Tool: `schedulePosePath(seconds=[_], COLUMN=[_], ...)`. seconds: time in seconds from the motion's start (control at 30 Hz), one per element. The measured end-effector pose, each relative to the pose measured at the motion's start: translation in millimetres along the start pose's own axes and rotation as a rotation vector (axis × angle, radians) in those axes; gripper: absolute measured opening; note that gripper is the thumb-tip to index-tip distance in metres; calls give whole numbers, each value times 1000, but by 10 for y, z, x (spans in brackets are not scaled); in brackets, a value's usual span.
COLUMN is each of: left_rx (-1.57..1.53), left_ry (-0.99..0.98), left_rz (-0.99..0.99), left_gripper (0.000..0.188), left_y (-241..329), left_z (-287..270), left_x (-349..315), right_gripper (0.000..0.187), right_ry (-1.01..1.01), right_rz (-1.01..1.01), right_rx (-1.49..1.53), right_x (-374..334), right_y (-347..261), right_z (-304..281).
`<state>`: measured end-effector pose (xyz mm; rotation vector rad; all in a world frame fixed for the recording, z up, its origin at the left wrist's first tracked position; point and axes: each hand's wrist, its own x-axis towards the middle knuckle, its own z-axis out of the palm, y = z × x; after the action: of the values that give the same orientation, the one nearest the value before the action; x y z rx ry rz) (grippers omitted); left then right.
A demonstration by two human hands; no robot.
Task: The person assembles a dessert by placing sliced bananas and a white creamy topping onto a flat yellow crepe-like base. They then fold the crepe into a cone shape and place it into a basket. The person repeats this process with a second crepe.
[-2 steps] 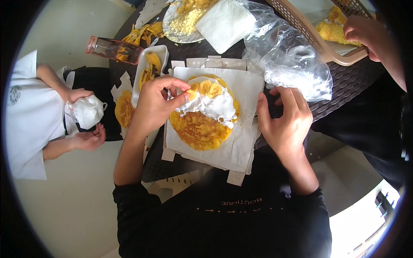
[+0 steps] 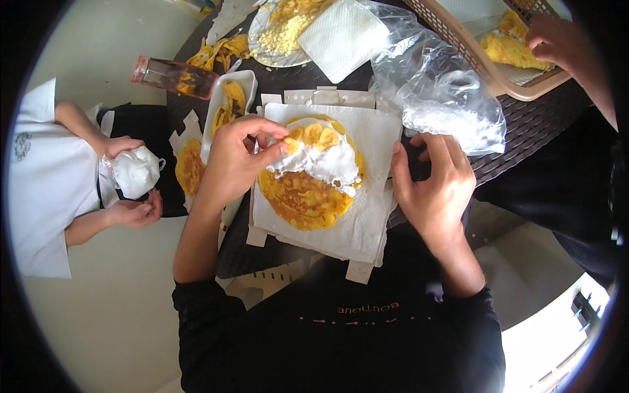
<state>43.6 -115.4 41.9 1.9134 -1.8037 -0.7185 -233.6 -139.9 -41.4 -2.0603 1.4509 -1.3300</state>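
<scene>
A browned yellow pancake (image 2: 304, 200) lies on a white paper towel (image 2: 373, 157) in front of me. White cream (image 2: 324, 162) covers its far part, and a short row of banana slices (image 2: 313, 135) sits on the cream. My left hand (image 2: 242, 152) reaches over the pancake's left side, thumb and forefinger pinching a banana slice (image 2: 289, 145) at the left end of that row. At the towel's right edge is my right hand (image 2: 436, 180), its thumb apart from the bent fingers and nothing seen between them. The fingertips are close to a clear plastic bag (image 2: 452, 105).
Beyond the towel are a folded napkin (image 2: 344, 39) and a plate of yellow crumbs (image 2: 278, 39). Leftward stand a white tray with banana (image 2: 229, 108), a glass bottle (image 2: 173, 77) and another pancake (image 2: 190, 167). One person holds a cream-filled bag (image 2: 136, 171); another reaches into a brown basket (image 2: 488, 69).
Hardly anything differs: my hands keep their places. The other person's hand at the basket has shifted slightly.
</scene>
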Motion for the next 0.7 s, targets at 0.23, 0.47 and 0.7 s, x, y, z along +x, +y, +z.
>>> schedulePosePath(seconds=[0.23,0.47,0.7], left_rx=[41,129,308], left_ry=[20,125,207], left_rz=[95,109,314], left_gripper=[8,8,12], left_y=[-59,254,433], left_z=[41,-442,-568], left_x=[-25,211,1330], right_gripper=[19,19,20], right_ry=[2,-13,2], right_rz=[-5,-7,-25], right_rx=[-4,-24,-38], right_x=[4,-18,15], right_y=[-12,-3,-38], right_z=[-5,0,-37])
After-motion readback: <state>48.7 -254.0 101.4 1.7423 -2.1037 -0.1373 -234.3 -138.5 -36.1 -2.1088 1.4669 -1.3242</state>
